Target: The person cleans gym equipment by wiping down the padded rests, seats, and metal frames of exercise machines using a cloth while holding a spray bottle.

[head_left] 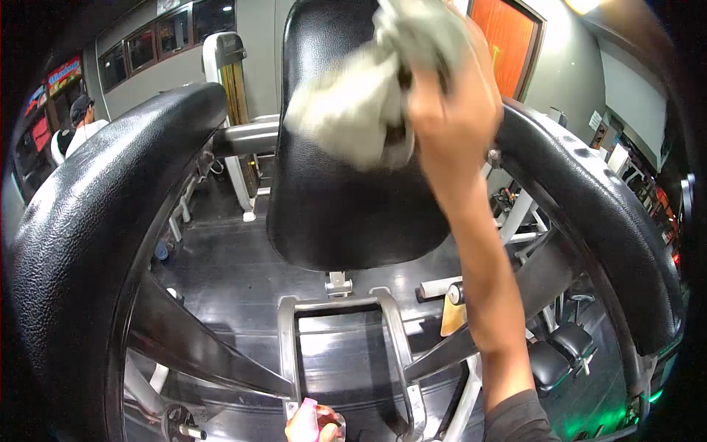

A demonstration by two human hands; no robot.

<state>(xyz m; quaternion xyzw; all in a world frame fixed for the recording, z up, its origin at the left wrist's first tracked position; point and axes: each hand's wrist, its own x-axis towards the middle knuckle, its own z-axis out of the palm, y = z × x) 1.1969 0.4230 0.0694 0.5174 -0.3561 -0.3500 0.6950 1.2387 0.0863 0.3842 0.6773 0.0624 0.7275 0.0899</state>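
My right hand [456, 110] is raised in front of the upper black backrest [353, 214], its fingers wrapped round a pale grey-green cloth [346, 110]. The cloth is blurred and hangs to the left of the hand, over the backrest; whether it touches the padding cannot be told. Low in the view, near the metal frame [291, 346], my left hand [324, 427] is closed round a bottle with a pink top [309, 416]. The lower part of that bottle is cut off by the view's edge.
Black padded arms curve along the left [110, 155] and right [589, 191]. A person in white [88, 129] is at the far left. Behind stand a weight machine [228, 110] and an orange door [504, 37]. A black bench [560, 353] is at the lower right.
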